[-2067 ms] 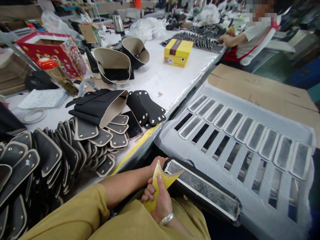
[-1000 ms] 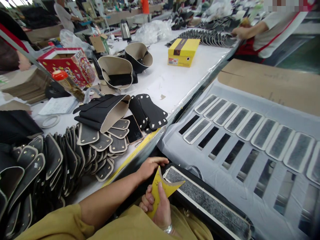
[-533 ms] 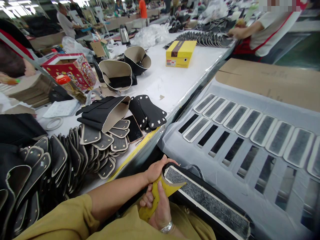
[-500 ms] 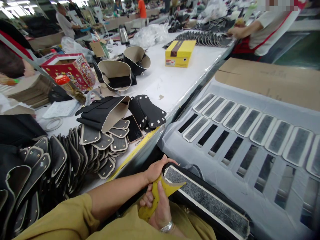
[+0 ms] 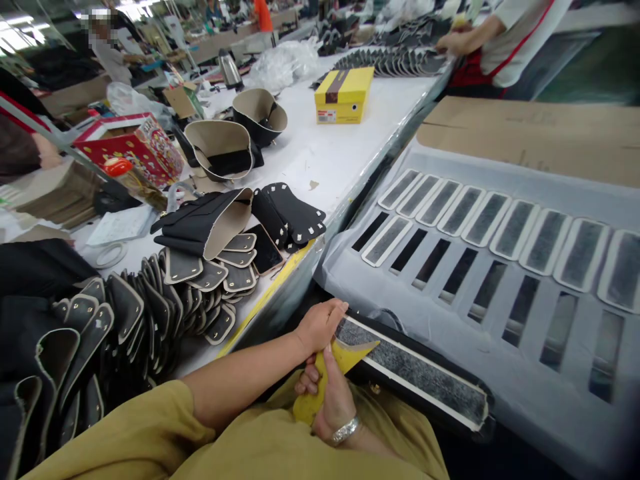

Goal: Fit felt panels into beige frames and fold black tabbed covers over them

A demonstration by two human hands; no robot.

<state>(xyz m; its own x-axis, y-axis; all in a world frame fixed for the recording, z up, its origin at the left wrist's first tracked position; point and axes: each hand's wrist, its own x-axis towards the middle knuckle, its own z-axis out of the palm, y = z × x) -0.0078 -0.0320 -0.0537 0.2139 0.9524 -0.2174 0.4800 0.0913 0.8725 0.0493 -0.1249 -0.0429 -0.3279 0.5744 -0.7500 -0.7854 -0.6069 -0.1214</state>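
Across my lap lies a long black bag piece point(image 5: 425, 337), its upturned face a fuzzy grey panel point(image 5: 415, 363) bordered by pale strips. My left hand point(image 5: 323, 325) is closed on its near-left end, fingertips bent over the edge. My right hand point(image 5: 334, 393), with a silver bracelet at the wrist, grips a yellow curved tool point(image 5: 345, 357) with a pointed tip; its exact kind is unclear. The tip lies over the pale border and grey panel; whether it touches cannot be told. My fingers hide part of the tool.
Grey panels with white rims point(image 5: 487, 219) lie on a slotted, cloth-covered surface point(image 5: 345, 267) at right. On the white table point(image 5: 330, 160) at left are black flaps with studs point(image 5: 130, 307), open black bags point(image 5: 220, 150), a phone point(image 5: 265, 250) and a yellow box point(image 5: 345, 97). A co-worker's arm point(image 5: 470, 40) reaches in.
The view has shifted slightly. My left hand's fingers have curled further over the bag piece's end. My right hand and the yellow tool have moved slightly right in the picture.
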